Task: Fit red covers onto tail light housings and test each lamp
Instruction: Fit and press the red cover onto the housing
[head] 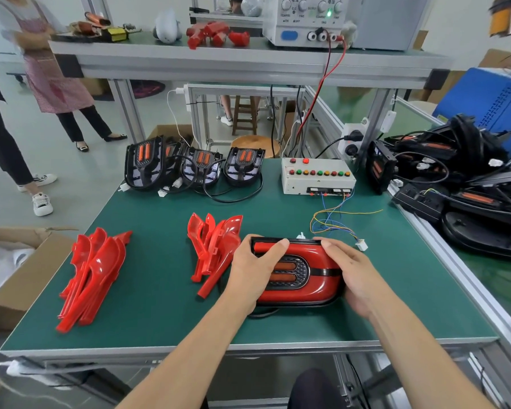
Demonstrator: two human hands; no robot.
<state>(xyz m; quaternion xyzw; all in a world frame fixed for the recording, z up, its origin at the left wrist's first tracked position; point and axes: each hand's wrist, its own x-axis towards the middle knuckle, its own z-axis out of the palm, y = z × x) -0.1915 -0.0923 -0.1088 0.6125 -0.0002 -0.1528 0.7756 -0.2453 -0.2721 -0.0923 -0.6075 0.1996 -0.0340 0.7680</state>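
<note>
- The tail light lies flat near the front edge of the green table, red cover up, black housing rim showing around it
- The left hand grips its left end, thumb laid over the top edge and fingers curled round the side; the right hand wraps the right end, fingers together over the cover
- The cover looks like glossy hard plastic: probably light, stiff and slick, so a grip on the ends and rim should hold better than one on the smooth curved face
- Thin clip edges could likely crack if forced; even pressure along the rim seems safest
- A white plug on thin coloured wires lies just behind the right hand, leading to the button box; take it by the plug body, not the wires
- Loose red covers lie just left of the left hand, more further left
</note>
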